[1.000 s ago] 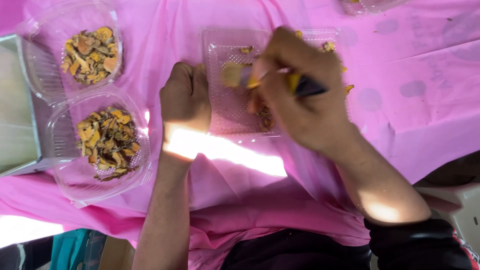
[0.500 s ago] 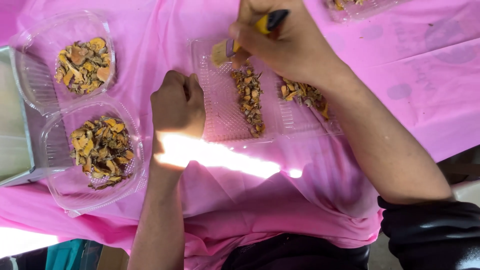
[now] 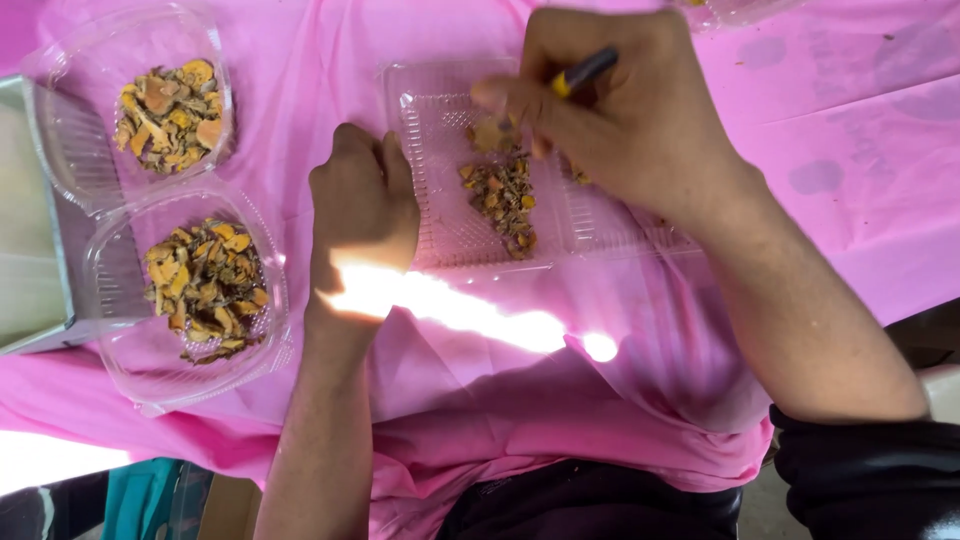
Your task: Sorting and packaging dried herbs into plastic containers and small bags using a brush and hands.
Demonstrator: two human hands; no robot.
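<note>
A clear plastic tray (image 3: 440,215) lies on the pink table cover and holds a heap of brown and yellow dried pieces (image 3: 505,195). My left hand (image 3: 362,200) is a closed fist resting against the tray's left edge. Over the tray's top hovers my right hand (image 3: 610,105), gripping a small tool with a yellow and black handle (image 3: 583,72). Its fingertips pinch a yellowish piece (image 3: 490,133) just above the heap. More pieces show under my right palm.
An open clear clamshell sits at the left, each round half, upper (image 3: 170,100) and lower (image 3: 205,285), filled with dried pieces. A grey tray edge (image 3: 40,335) lies at far left. Another clear container (image 3: 740,10) peeks in at the top. Bright sunlight streaks the cloth.
My right hand, which had swung up to the tray's far edge, has come back down slightly over the heap. The left fist has stayed at the tray's left edge.
</note>
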